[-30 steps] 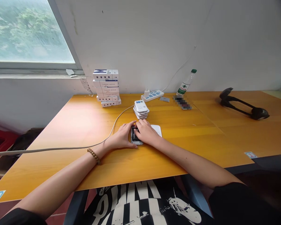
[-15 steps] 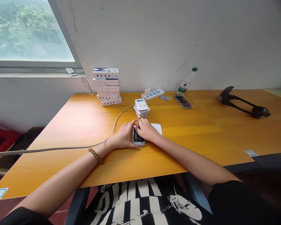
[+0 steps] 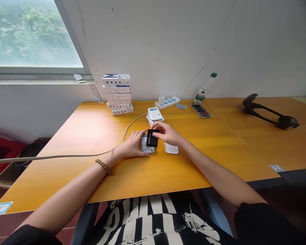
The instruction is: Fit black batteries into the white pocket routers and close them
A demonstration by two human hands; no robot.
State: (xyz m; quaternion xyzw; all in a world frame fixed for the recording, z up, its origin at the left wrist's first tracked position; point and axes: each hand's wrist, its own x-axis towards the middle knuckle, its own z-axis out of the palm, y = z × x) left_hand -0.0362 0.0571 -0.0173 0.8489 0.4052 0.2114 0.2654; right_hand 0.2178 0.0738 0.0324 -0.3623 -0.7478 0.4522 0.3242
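Note:
Between thumb and fingers, my right hand (image 3: 168,133) pinches a black battery (image 3: 151,140) marked 3000 mAh. The battery is tilted above a small white device (image 3: 146,149), whose bare inner compartment shows under it. My left hand (image 3: 133,145) grips that device from its left side, thumb at the near edge and fingers at the far edge. A white back cover (image 3: 171,148) lies on the table just right of the device, under my right wrist. Behind my right hand stands a stack of similar white devices (image 3: 155,114), its lower part partly hidden.
A stack of white boxes (image 3: 119,97) stands at the back left. A power strip (image 3: 168,102), a water bottle (image 3: 203,90), a blurred flat object (image 3: 201,110) and a black headband-like item (image 3: 267,114) lie further right. A pale cable (image 3: 66,156) crosses the table's left side.
My right hand has lifted the battery out of the device's compartment, raising it and tilting it. My left hand still holds the device. More of the white cover now shows.

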